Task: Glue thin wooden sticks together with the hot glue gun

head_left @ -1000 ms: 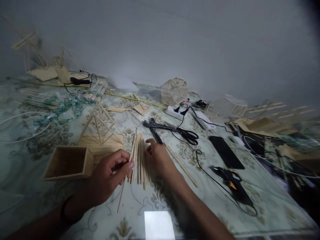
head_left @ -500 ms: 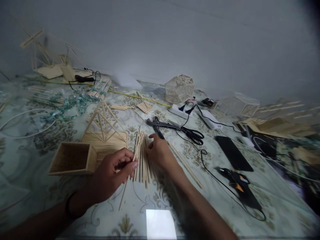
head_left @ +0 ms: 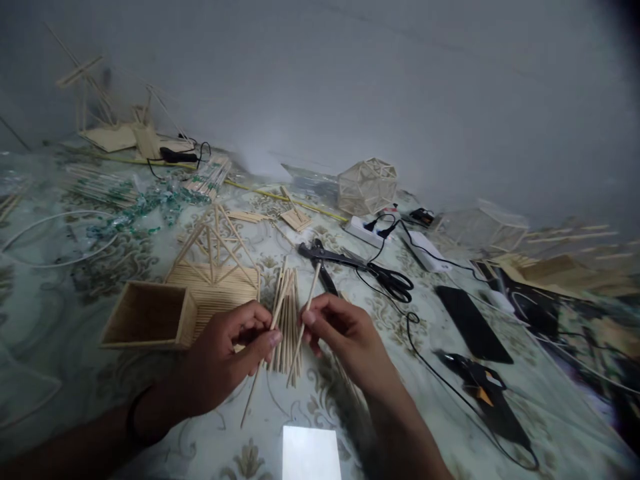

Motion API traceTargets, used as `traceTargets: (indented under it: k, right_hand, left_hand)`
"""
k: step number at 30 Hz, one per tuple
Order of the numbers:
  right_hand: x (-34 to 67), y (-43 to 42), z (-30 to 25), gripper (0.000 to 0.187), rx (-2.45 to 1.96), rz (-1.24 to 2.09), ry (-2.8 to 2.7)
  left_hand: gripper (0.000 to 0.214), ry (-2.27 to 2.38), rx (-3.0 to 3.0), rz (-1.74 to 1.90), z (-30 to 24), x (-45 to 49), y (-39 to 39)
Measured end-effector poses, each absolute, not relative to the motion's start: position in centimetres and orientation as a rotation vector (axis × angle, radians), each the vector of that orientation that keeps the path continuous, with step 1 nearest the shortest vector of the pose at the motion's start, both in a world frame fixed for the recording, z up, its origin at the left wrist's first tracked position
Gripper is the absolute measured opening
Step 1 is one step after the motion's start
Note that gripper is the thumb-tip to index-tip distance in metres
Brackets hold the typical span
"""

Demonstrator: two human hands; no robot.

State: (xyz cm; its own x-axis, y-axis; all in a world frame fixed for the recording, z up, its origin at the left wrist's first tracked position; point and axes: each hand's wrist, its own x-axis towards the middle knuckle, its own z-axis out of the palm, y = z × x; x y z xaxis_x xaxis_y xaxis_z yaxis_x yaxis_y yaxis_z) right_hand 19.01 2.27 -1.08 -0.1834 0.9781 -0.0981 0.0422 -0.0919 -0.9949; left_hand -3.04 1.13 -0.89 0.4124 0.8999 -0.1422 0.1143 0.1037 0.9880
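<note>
My left hand (head_left: 227, 357) pinches a thin wooden stick (head_left: 253, 393) that slants down toward me. My right hand (head_left: 345, 337) holds a second wooden stick (head_left: 310, 293) lifted off the table, its top end pointing away. Between the two hands a loose pile of sticks (head_left: 287, 333) lies flat on the patterned tablecloth. A stick-built roof frame on a slatted base (head_left: 215, 267) and an open wooden box (head_left: 145, 323) stand just left of the pile.
Black pliers and scissors (head_left: 357, 263) lie beyond the pile. A phone (head_left: 473, 313), a glue gun (head_left: 480, 390) with cable, a power strip (head_left: 367, 230) and stick polyhedra (head_left: 367, 187) sit to the right and back. More stick models (head_left: 120, 133) are at far left.
My right hand has come off the pile and lifted one stick clear of the table. The left hand keeps its stick. The view has shifted slightly.
</note>
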Motion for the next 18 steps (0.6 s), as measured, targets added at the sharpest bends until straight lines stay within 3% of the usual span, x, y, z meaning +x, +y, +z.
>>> traceTargets:
  k: [18]
  right_hand:
    - [16.5,0.0,-2.3,0.022,-1.09,1.483,-1.219]
  left_hand:
    - [0.023,1.055,1.384,0.739,-0.9,-2.9,1.2]
